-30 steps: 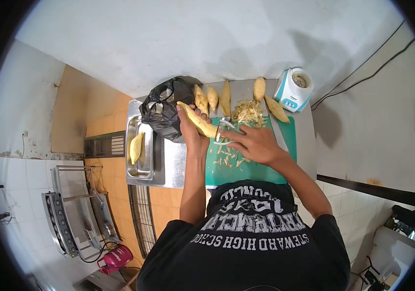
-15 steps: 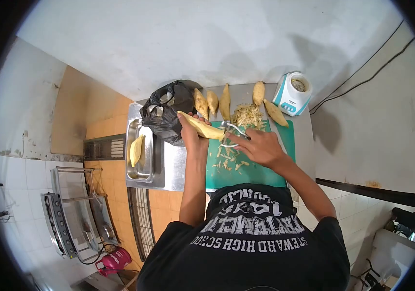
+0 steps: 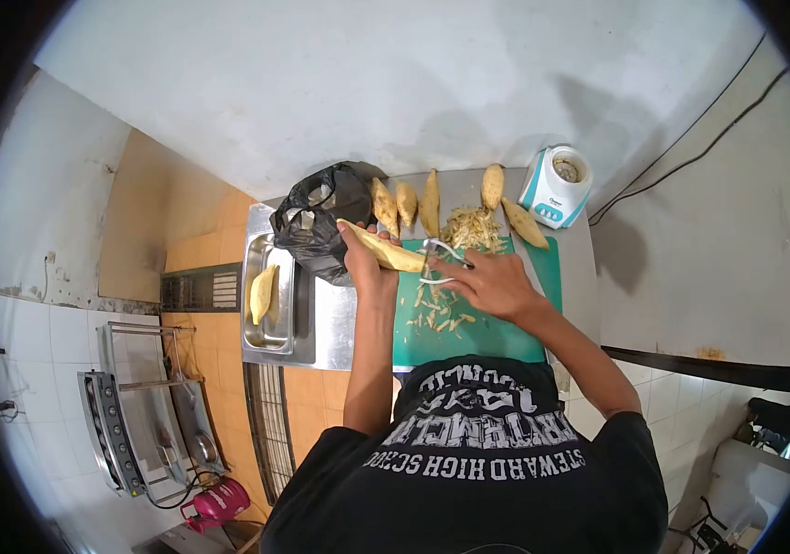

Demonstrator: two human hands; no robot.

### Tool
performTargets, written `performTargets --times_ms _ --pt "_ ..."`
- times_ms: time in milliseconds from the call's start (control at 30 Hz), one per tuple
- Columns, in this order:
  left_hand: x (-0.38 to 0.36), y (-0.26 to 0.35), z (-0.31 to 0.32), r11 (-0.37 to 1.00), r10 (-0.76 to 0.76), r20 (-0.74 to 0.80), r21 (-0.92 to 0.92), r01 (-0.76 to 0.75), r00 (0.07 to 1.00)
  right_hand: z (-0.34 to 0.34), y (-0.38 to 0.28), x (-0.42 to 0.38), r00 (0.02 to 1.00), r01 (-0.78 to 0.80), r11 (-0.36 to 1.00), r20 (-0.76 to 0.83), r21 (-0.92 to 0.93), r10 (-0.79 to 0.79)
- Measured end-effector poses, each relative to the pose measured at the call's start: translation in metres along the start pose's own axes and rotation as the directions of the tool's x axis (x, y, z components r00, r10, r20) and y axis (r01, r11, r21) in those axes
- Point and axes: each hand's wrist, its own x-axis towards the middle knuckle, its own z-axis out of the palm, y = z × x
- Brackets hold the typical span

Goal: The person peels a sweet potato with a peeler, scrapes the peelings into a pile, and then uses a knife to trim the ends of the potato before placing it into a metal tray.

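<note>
My left hand [image 3: 369, 263] is closed around a long yellow sweet potato [image 3: 393, 255], tilted with its lower end to the right. In my right hand [image 3: 496, 288] is a white-handled peeler [image 3: 451, 258], its blade right at the sweet potato's right end. Both are held over a green cutting board [image 3: 469, 342]. Scattered peel strips [image 3: 441, 312] lie on the board below the peeler. A bigger heap of peelings [image 3: 472, 228] sits at the board's far edge.
Several unpeeled sweet potatoes [image 3: 430, 203] line the back of the counter. A black plastic bag [image 3: 325, 217] stands left of them. Farther left, a metal tray [image 3: 294, 305] holds a peeled sweet potato [image 3: 263, 294]. A white and turquoise blender base [image 3: 556, 186] is at back right.
The peeler has shifted slightly at the sweet potato's right end. Both hands keep their hold, and the whole view has moved a little.
</note>
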Motion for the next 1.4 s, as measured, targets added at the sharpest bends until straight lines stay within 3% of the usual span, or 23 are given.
performTargets --times_ms 133,233,333,467,567,633,733,800,967,1067,1133,1200,1400 --pt "0.009 0.014 -0.012 1.000 0.021 0.019 -0.017 -0.020 1.000 0.012 0.029 -0.015 0.997 -0.043 0.998 0.065 -0.051 0.047" --pt "0.012 0.013 -0.011 1.000 0.024 -0.018 -0.019 -0.025 1.000 -0.003 0.025 -0.012 0.998 -0.056 0.998 0.015 -0.022 0.056" --pt "0.002 0.008 0.001 0.995 -0.028 -0.045 0.090 0.032 0.999 -0.010 0.006 0.000 0.999 0.014 1.000 -0.029 -0.018 -0.015" --pt "0.002 0.000 -0.004 0.998 -0.014 0.029 0.059 0.012 0.999 0.004 0.010 0.001 0.997 0.064 0.998 -0.046 0.025 -0.063" --pt "0.013 -0.003 -0.020 0.997 -0.081 0.022 -0.018 0.081 0.997 0.013 0.023 -0.007 0.997 0.058 0.998 -0.053 0.033 -0.056" --pt "0.023 -0.001 -0.032 0.955 -0.199 0.055 -0.215 0.206 0.979 0.020 0.037 -0.017 0.998 0.036 0.999 -0.046 0.025 -0.035" --pt "0.027 0.004 -0.033 0.961 -0.170 0.073 -0.210 0.182 0.983 0.014 0.041 -0.019 0.991 0.081 0.997 -0.108 -0.015 -0.082" --pt "0.023 0.003 -0.029 0.977 -0.138 0.011 -0.164 0.138 0.990 0.000 0.027 -0.016 0.997 -0.023 1.000 -0.069 0.014 0.024" --pt "0.020 -0.007 -0.028 0.961 -0.197 0.069 -0.184 0.207 0.978 0.005 0.015 -0.005 0.994 0.047 0.997 -0.097 0.057 -0.041" --pt "0.017 0.004 -0.026 0.988 -0.113 0.016 -0.104 0.115 0.993 0.016 0.039 -0.016 0.999 0.012 0.998 -0.053 0.054 -0.009" --pt "0.025 0.013 -0.039 0.888 -0.253 0.220 -0.335 0.316 0.942 0.015 0.041 -0.019 0.999 -0.042 0.998 -0.002 0.047 0.042" --pt "0.027 0.011 -0.042 0.915 -0.194 0.263 -0.300 0.272 0.945 0.011 0.042 -0.020 0.989 -0.140 0.976 -0.032 0.167 0.147" --pt "-0.001 -0.011 -0.011 0.995 -0.054 0.311 -0.060 0.076 0.949 -0.018 -0.010 0.015 0.990 -0.105 0.929 -0.056 0.354 0.133"
